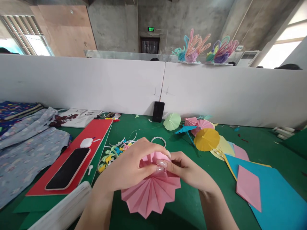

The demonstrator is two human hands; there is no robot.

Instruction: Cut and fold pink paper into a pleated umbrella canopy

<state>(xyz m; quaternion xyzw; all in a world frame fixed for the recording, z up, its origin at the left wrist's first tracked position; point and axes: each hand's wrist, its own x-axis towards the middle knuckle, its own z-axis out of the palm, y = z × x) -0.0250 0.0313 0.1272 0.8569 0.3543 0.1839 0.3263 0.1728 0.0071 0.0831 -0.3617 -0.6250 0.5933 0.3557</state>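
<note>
Between my two hands is a pink pleated paper umbrella top (151,195), its folds fanning out toward me with a zigzag edge. My left hand (129,166) curves over its left and far side, thumb pressed near the centre. My right hand (184,167) pinches the far right part, thumb close to the left thumb. The fingers hide the middle and much of the far half of the paper. Beyond the hands lie small paper umbrellas: a light green one (172,121), a blue one (185,129) and a yellow one (206,140).
A phone (68,169) and an earbud case (86,142) rest on a red board (100,129) at left. Paper scraps (109,158) lie behind my left hand. Blue paper (275,188) and folded pink paper (248,187) are at right. Another phone (158,111) leans on the white partition (107,83).
</note>
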